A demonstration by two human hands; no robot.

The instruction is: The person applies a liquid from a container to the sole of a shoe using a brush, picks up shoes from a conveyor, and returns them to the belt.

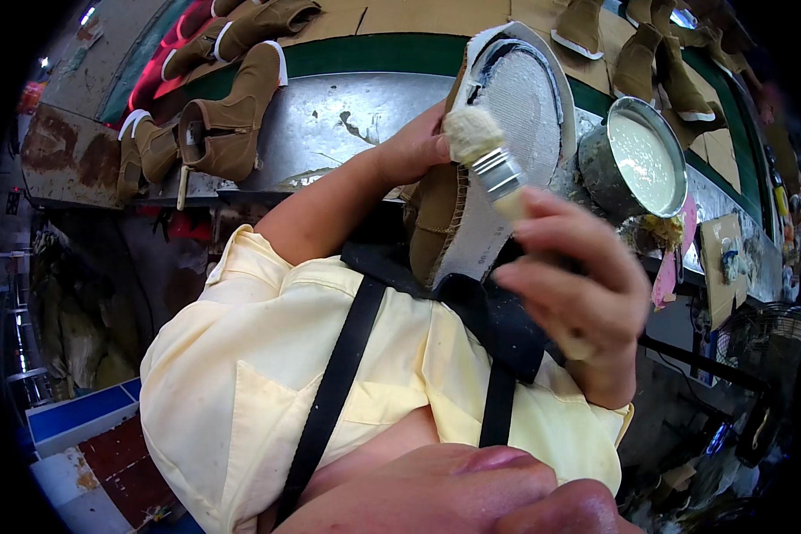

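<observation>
My left hand (418, 142) is closed around the side of a brown boot (434, 222), turned with its underside facing up. The boot's pale, stitched bottom shows, with a white rim standing up around the forefoot. My right hand (587, 276), slightly blurred, grips the handle of a flat brush (497, 172) with a metal ferrule. Thick whitish bristles lie over the boot's edge close to my left fingers; whether they touch it I cannot tell. Right of the boot stands a metal pot (600, 169) holding a white, creamy liquid.
Brown boots (231, 120) with white edging lie at the left on the metal worktop (329, 111). Several more boots (639, 67) stand on cardboard (400, 20) beyond a green strip (374, 55). A wire-caged fan (761, 334) sits at lower right.
</observation>
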